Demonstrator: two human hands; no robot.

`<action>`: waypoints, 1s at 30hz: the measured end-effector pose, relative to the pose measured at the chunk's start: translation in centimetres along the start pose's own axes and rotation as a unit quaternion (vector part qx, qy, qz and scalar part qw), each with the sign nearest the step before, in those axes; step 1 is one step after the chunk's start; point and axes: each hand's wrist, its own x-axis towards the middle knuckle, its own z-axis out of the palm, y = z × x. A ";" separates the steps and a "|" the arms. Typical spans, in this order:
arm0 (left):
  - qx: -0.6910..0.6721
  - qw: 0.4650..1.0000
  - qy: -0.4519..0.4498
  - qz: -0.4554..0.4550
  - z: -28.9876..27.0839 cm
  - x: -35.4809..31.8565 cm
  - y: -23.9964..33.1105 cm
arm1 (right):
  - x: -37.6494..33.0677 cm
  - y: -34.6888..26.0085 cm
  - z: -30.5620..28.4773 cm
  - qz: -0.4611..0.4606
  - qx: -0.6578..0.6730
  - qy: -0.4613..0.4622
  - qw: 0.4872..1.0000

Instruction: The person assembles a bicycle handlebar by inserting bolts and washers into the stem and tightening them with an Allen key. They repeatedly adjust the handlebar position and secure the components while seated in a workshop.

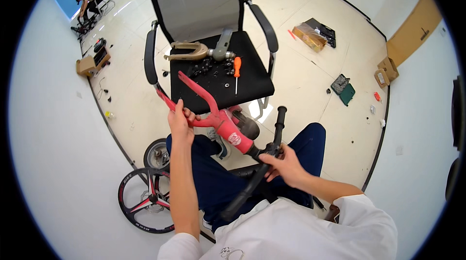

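My left hand [180, 123] is wrapped round one leg of a red bicycle fork [232, 133], which lies slantwise over my lap with its two prongs pointing up and left. A black handlebar [242, 198] meets the fork's lower right end. There, my right hand [287, 164] grips the bar's middle between thumb and fingers; the joint itself is partly covered. Just beyond stands a black mesh-back chair [204, 92]. Its seat carries a tan fork [189, 52] with a grey-green part [223, 46], an orange-handled screwdriver [237, 68] and several small black pieces [204, 68].
To my left are a black three-spoke wheel [127, 211] and a smaller wheel [154, 153]. An open green case [345, 94], a cardboard box [309, 36] and another box [87, 66] lie on the floor. A person [89, 0] bends over at the far left.
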 end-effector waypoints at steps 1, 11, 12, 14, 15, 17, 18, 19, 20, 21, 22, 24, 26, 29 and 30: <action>0.013 1.000 0.007 -0.012 -0.1 0.2 1.0 | -0.5 0.3 1.2 0.011 0.010 -0.003 1.000; 0.058 0.993 -0.026 -0.099 2.6 -1.1 3.4 | -6.1 1.0 3.5 -0.025 0.074 0.045 0.996; 0.061 0.993 -0.034 -0.100 3.2 -0.7 3.6 | -6.1 1.0 3.7 -0.043 0.092 0.049 0.994; 0.051 0.990 -0.040 -0.123 3.5 0.1 3.2 | -6.2 1.6 4.2 -0.079 0.127 0.054 0.987; 0.041 0.988 -0.057 -0.139 3.8 1.1 2.5 | -6.0 2.4 4.6 -0.109 0.150 0.066 0.981; 0.018 0.982 -0.083 -0.166 4.4 2.3 1.5 | -6.0 4.1 5.5 -0.148 0.150 0.077 0.974; 0.002 0.981 -0.093 -0.168 4.5 2.6 1.0 | -6.3 4.6 5.7 -0.166 0.147 0.078 0.972; -0.014 0.980 -0.103 -0.171 4.6 3.1 0.6 | -6.2 4.7 5.9 -0.179 0.132 0.076 0.972; -0.030 0.978 -0.113 -0.173 4.7 3.5 0.1 | -6.1 4.5 6.0 -0.192 0.117 0.075 0.972; -0.046 0.976 -0.122 -0.175 4.7 4.0 -0.1 | -5.8 4.4 6.1 -0.208 0.104 0.071 0.970; -0.053 0.974 -0.123 -0.180 4.8 4.2 -0.3 | -5.6 4.4 6.1 -0.220 0.085 0.075 0.969; -0.069 0.972 -0.124 -0.187 5.0 4.5 -0.7 | -5.2 4.5 5.5 -0.248 0.047 0.079 0.964; -0.073 0.968 -0.139 -0.194 5.1 5.3 -1.0 | -4.9 4.6 4.1 -0.254 0.062 0.042 0.964; -0.023 0.967 -0.160 -0.195 5.1 5.9 -1.1 | -4.3 3.0 2.4 -0.146 0.191 0.068 0.968; 0.023 0.970 -0.157 -0.183 5.3 5.6 -0.9 | -3.9 1.9 1.9 -0.084 0.247 0.089 0.961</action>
